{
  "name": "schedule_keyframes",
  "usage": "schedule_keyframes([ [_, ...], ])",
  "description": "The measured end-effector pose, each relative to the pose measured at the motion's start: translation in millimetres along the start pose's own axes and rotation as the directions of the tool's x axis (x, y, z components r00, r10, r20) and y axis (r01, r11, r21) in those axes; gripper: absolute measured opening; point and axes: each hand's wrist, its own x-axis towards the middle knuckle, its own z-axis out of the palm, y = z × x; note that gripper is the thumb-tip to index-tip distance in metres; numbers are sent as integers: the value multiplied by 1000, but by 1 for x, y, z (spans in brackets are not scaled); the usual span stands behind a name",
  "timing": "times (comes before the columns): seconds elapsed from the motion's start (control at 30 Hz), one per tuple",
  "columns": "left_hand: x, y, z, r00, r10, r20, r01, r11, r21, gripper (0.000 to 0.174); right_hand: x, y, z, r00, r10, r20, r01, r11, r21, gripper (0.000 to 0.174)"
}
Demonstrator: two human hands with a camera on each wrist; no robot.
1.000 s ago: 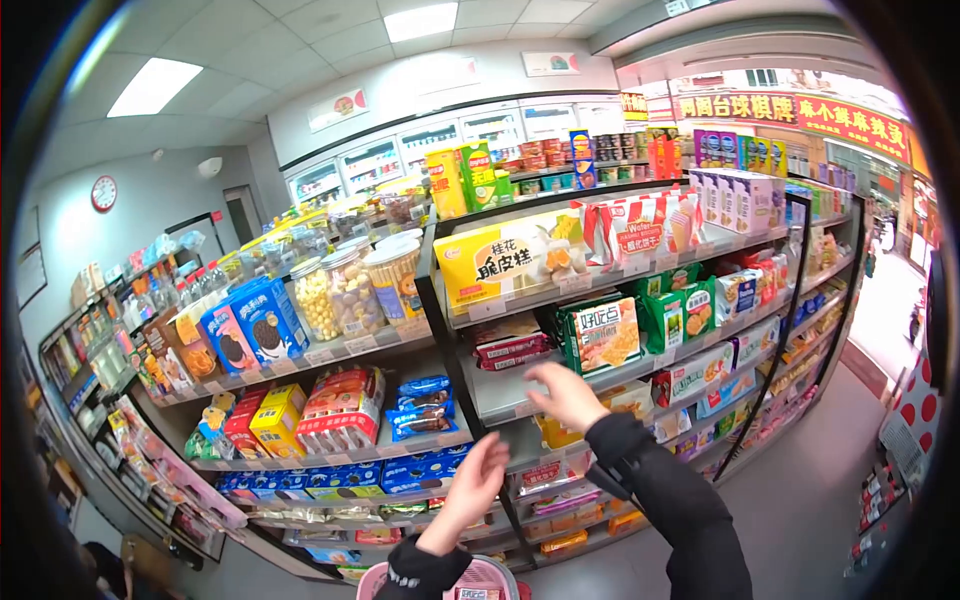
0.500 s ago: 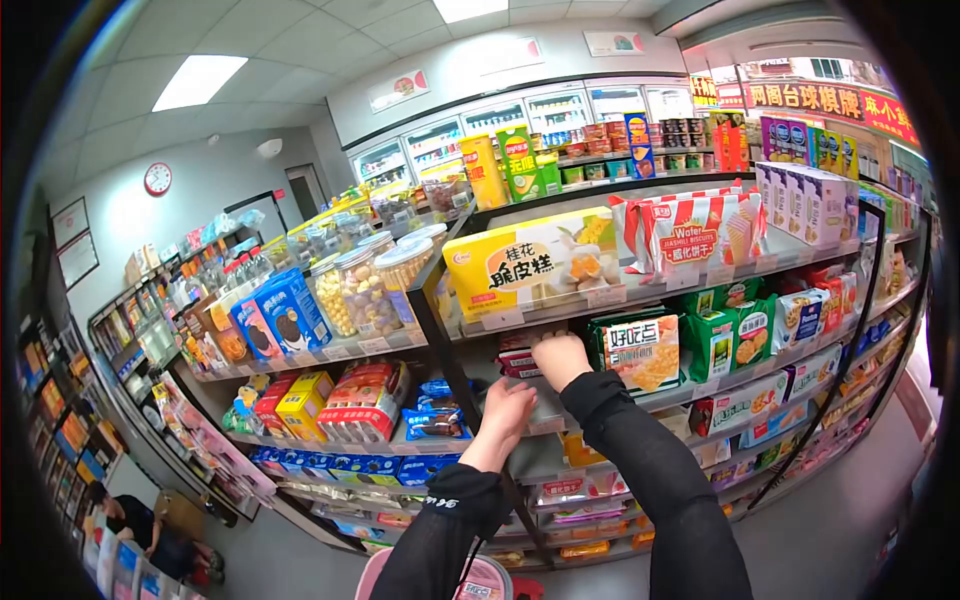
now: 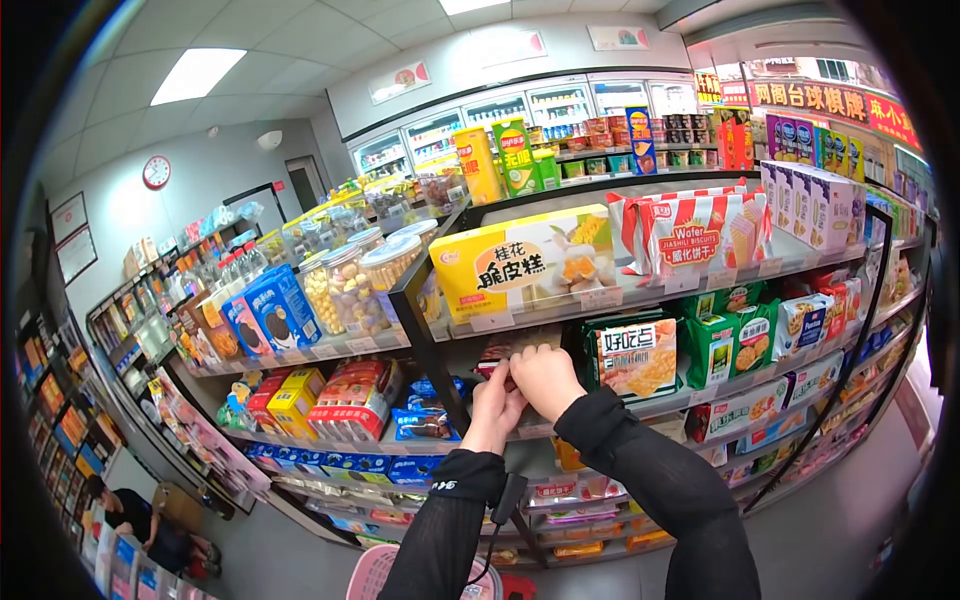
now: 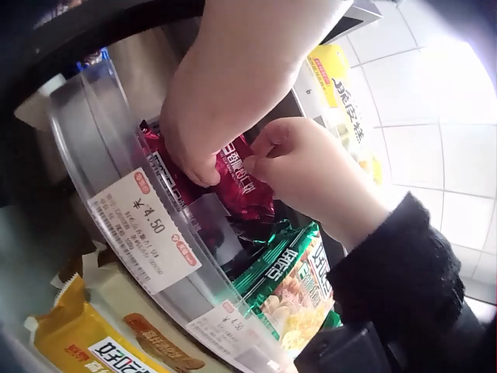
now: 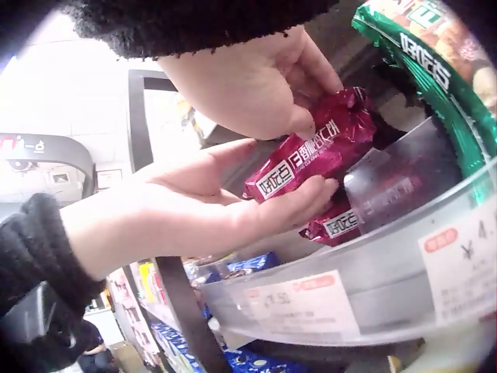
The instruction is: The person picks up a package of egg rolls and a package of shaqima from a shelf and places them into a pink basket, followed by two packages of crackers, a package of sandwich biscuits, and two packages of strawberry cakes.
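your right hand (image 3: 548, 380) pinches a maroon packet (image 5: 318, 151) from above, thumb pressed on its printed face and fingers going round behind. your left hand (image 3: 490, 412) is under the packet's left end, its fingers nearly straight along the lower side and the thumb set apart from them; i can't tell how firmly they press. you have the packet tilted near the left end of the shelf, just above and behind the clear lip (image 5: 388, 268) along its front edge. below it, partly behind your left fingers, is a second maroon packet (image 5: 340, 225).

to your right, at the same front edge, a green pack (image 3: 640, 355) stands upright. above your hands, a yellow box (image 3: 525, 262) stands at the front left corner of the upper shelf, with a red-and-white wafer bag (image 3: 690, 235) just right of it. left of the black post (image 3: 420, 340) you have blue packets (image 3: 425, 422); a pink basket (image 3: 370, 575) shows below your arms.
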Motion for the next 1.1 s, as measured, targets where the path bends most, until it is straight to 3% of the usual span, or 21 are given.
schedule_keyframes([
  [0.07,-3,-2,-1,1000,-12,-25,12,1000,5,25,-5,-1,-8,999,29,14,-29,1000,-5,7],
  [0.13,-7,-6,-2,997,74,-1,-74,997,13,25,-11,1,-19,995,44,89,-52,995,80,13],
  [0.2,-17,-11,-1,991,131,4,-131,991,25,21,-24,0,-36,993,78,-89,-67,990,122,29],
  [0.23,-23,-13,-1,980,199,9,-200,979,44,18,-32,-3,-46,991,122,-53,-108,971,214,43],
  [0.27,-28,-15,-2,980,199,-2,-198,979,36,18,-38,-6,-63,986,162,-44,-134,918,373,47],
  [0.33,-37,-23,-1,965,258,50,-252,962,-102,21,-57,-12,-76,969,229,-93,-151,846,512,49],
  [0.53,-82,-24,1,963,265,39,-265,964,3,27,-121,-21,-96,907,407,108,-315,484,816,46],
  [0.6,-98,-24,-3,968,247,47,-248,969,13,27,-143,-25,-93,865,450,222,-393,333,857,45],
  [0.63,-106,-24,-6,972,221,77,-223,975,7,28,-154,-29,-91,822,489,293,-419,170,892,43],
  [0.67,-115,-24,-9,975,194,106,-196,981,2,29,-164,-32,-94,770,461,441,-481,-33,876,43],
  [0.73,-140,-24,-16,977,167,129,-169,986,2,31,-180,-40,-92,719,415,558,-428,-368,826,45],
  [0.8,-164,-26,-31,975,95,203,-108,993,53,33,-192,-50,-104,651,327,685,-409,-609,680,47],
  [0.87,-192,-29,-51,979,67,192,-77,996,43,34,-207,-66,-114,631,246,736,-348,-758,551,51],
  [0.93,-222,-29,-77,987,-3,159,-8,998,69,36,-220,-89,-120,643,192,741,-361,-778,515,55],
  [1.03,-261,-28,-127,989,-116,91,113,993,44,41,-238,-130,-120,555,132,822,-517,-719,464,52],
  [1.1,-280,-22,-168,981,-182,67,179,983,41,40,-246,-160,-120,483,-40,875,-551,-790,268,42],
])
